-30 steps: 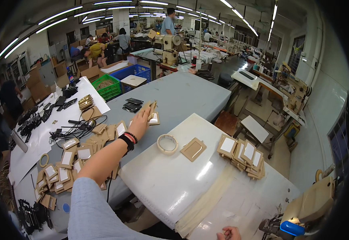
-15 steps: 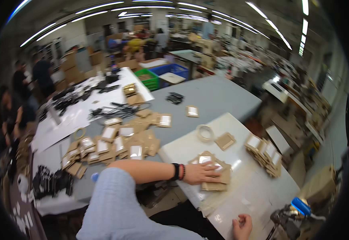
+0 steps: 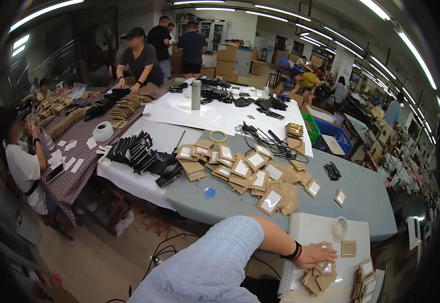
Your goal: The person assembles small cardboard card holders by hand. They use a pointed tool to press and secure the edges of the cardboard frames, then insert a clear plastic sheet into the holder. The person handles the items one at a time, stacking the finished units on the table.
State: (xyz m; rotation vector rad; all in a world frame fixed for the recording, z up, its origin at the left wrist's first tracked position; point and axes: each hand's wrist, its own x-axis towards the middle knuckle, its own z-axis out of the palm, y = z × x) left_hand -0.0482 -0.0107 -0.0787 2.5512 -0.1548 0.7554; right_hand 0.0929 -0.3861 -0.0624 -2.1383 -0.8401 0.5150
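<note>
My left hand [image 3: 318, 256] reaches across from the lower middle, with dark bands on its wrist. It lies open, fingers stretched out over a small pile of tan window pieces [image 3: 322, 282], flat and shaped like card holders. The pile rests on a white work surface [image 3: 300, 227]. Just beyond the fingers lies a single tan frame piece [image 3: 348, 249], and past it a roll of clear tape [image 3: 340, 227]. Another stack of tan window pieces [image 3: 365, 279] stands to the right, near the lower edge. My right hand is out of view.
A large heap of tan window pieces [image 3: 255, 174] covers part of the grey table, with a tape roll [image 3: 218, 136] and black cables [image 3: 263, 139] near it. Black pieces [image 3: 139, 154] lie left. A bottle [image 3: 195, 95] stands farther back. Co-workers [image 3: 141, 60] are at other tables.
The view has swung left, bringing the checkered table and co-workers into sight. My left hand stays on the pile of tan pieces. My right hand has dropped out of view.
</note>
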